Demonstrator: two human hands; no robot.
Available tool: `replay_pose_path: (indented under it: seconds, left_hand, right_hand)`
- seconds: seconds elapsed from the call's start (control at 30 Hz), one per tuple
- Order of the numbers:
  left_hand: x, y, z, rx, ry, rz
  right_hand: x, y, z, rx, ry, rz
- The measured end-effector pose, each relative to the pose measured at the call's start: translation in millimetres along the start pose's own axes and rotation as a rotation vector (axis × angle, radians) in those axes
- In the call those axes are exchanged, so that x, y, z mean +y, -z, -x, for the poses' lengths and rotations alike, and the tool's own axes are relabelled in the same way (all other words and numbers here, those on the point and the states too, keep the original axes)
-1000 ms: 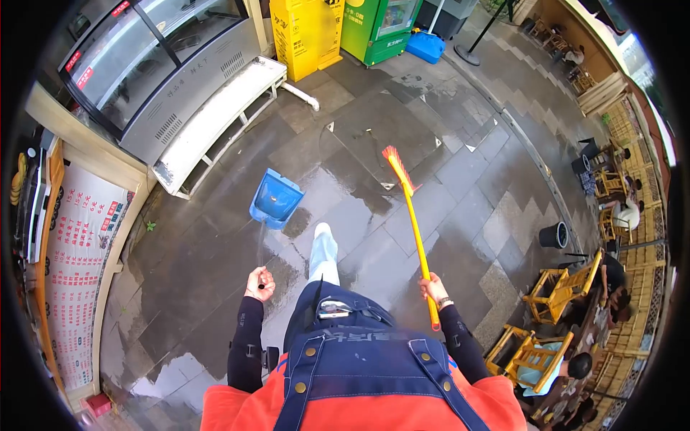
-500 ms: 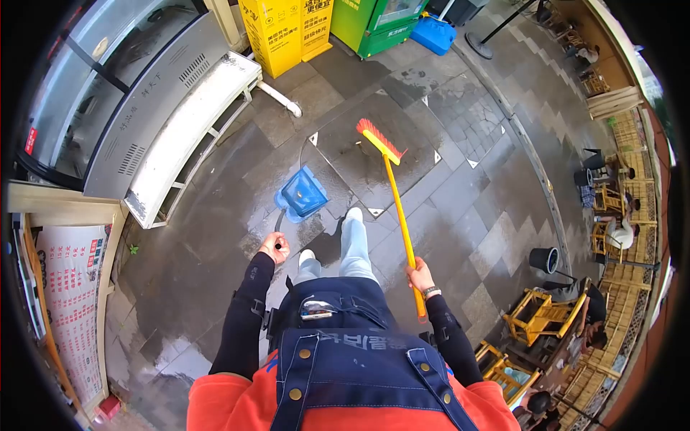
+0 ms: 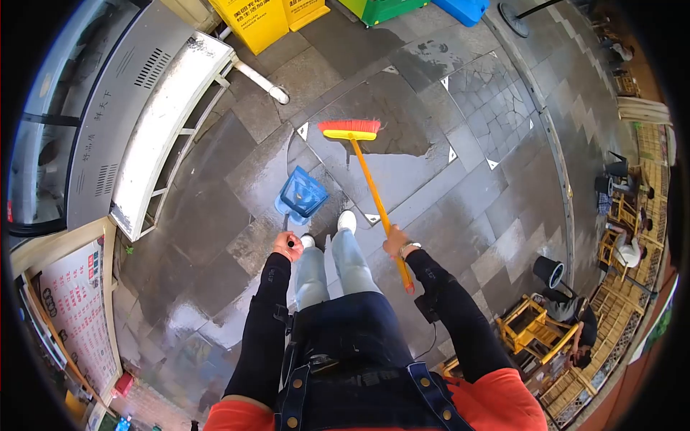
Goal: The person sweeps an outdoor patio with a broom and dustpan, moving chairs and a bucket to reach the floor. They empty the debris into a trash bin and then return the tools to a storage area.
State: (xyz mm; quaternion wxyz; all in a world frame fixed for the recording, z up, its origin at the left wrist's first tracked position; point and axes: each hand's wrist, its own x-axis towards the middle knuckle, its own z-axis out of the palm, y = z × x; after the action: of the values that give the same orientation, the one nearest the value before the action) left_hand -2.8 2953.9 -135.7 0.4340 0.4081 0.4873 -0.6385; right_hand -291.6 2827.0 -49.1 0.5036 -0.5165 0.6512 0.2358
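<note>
My right hand is closed round the yellow-orange handle of a broom, near its top end. The broom's red bristles and yellow head are ahead of my feet, over the wet paving. In my left hand the dark handle of a blue dustpan is gripped, its end poking out of my fist. The dustpan hangs just in front of my left shoe, its open side toward the upper right. Both hands are held apart, in front of my dark apron.
On the left stands a grey display case with a white ledge. A white pipe sticks out beside it. Yellow boxes and a green cabinet are ahead. A black bucket and bamboo chairs with seated people are on the right.
The broom head has swung left, toward the dustpan's far side, and turned crosswise. My right hand has moved left and forward; my left hand has shifted slightly right with the dustpan.
</note>
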Motion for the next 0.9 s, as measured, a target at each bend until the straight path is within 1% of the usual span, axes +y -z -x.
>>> replay_pose_path:
  seconds: [0.03,0.1,0.17,0.23,0.27,0.3,0.33,0.4,0.43,0.47,0.53,0.6,0.63,0.7,0.73,0.8,0.9]
  left_hand:
    - [0.0,-7.1,-7.2,0.013,-0.013,-0.005]
    - [2.0,-14.7,-15.7,0.043,-0.013,-0.018]
    - [2.4,-20.8,-20.1,0.078,0.000,0.003]
    - [6.7,-33.0,-23.5,0.105,0.005,0.022]
    - [7.8,-38.4,-24.1,0.091,-0.008,0.000]
    - [7.3,-40.0,-22.7,0.082,-0.020,-0.018]
    - [7.0,-40.0,-21.3,0.076,-0.033,-0.036]
    - [8.5,-42.3,-22.2,0.079,-0.015,-0.028]
    - [7.8,-40.7,-24.3,0.083,-0.006,-0.024]
    - [8.6,-38.1,-28.1,0.085,0.002,-0.022]
    - [8.8,-35.3,-30.9,0.072,-0.003,-0.048]
    - [8.9,-36.0,-30.2,0.087,0.008,-0.043]
    - [8.8,-35.6,-29.8,0.077,0.003,-0.046]
    - [7.3,-33.2,-27.3,0.056,-0.014,-0.074]
    - [6.3,-34.0,-26.5,0.054,-0.012,-0.077]
    - [5.2,-34.5,-25.9,0.032,-0.077,-0.130]
    - [9.0,-29.5,-30.9,-0.009,-0.063,-0.119]
  right_hand:
    - [7.9,-9.6,7.2,-0.008,0.009,0.023]
    - [26.8,-8.8,32.9,-0.116,0.054,0.010]
    - [44.5,24.8,70.8,-0.370,-0.034,-0.251]
    - [61.1,47.8,110.7,-0.507,-0.098,-0.578]
    - [60.9,55.1,129.2,-0.560,-0.135,-0.704]
    - [56.9,58.9,144.5,-0.591,-0.128,-0.773]
    - [54.8,58.0,149.1,-0.604,-0.139,-0.765]
    - [52.6,50.8,155.3,-0.458,-0.105,-0.719]
    - [52.5,46.0,146.9,-0.384,-0.067,-0.604]
    - [45.3,43.5,136.2,-0.393,-0.068,-0.604]
    - [26.1,35.6,114.4,-0.213,-0.022,-0.374]
    - [16.4,11.2,89.3,-0.129,0.005,-0.279]
    - [19.0,-10.2,80.0,-0.127,0.006,-0.281]
    - [25.7,-47.9,76.2,-0.234,-0.012,-0.342]
    - [32.2,-54.7,82.5,-0.229,-0.014,-0.344]
    - [34.0,-60.0,105.7,-0.547,-0.112,-0.476]
    - [36.2,-45.9,160.7,-0.586,-0.168,-0.557]
